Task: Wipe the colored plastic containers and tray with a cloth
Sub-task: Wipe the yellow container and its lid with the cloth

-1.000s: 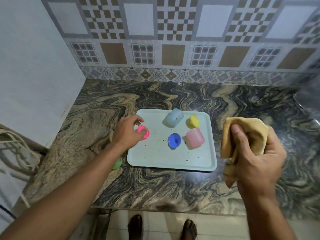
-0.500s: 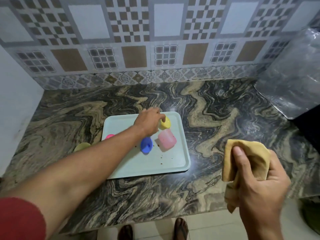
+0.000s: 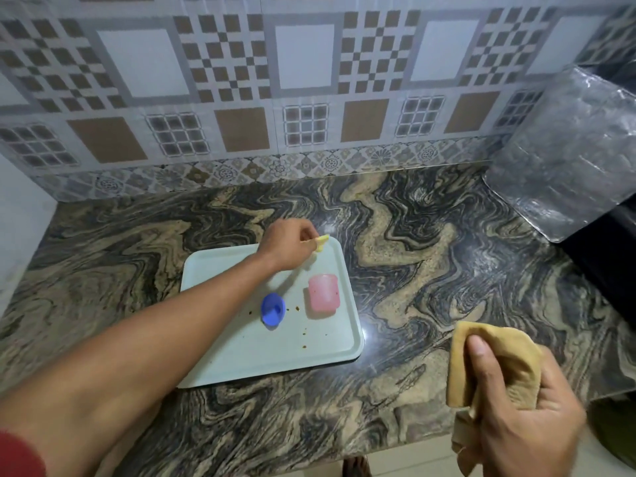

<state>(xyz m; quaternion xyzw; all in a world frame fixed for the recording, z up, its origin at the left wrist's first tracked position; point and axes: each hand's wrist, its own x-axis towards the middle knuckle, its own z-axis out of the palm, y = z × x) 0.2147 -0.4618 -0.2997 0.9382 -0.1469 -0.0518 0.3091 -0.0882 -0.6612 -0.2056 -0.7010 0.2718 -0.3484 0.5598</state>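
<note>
Left hand (image 3: pixel 289 247) is pinching the yellow cup (image 3: pixel 321 242) at the tray's (image 3: pixel 241 346) far right corner, lifting it since a moment ago. Pink cup (image 3: pixel 322 297) is lying on its side, mouth facing away. Right hand (image 3: pixel 516 411) is clutching the cloth (image 3: pixel 488 359) off the surface's near edge.

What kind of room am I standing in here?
Most likely a home kitchen: a swirled stone countertop runs along a patterned tile backsplash, with a pale tray of small plastic containers on it.
</note>
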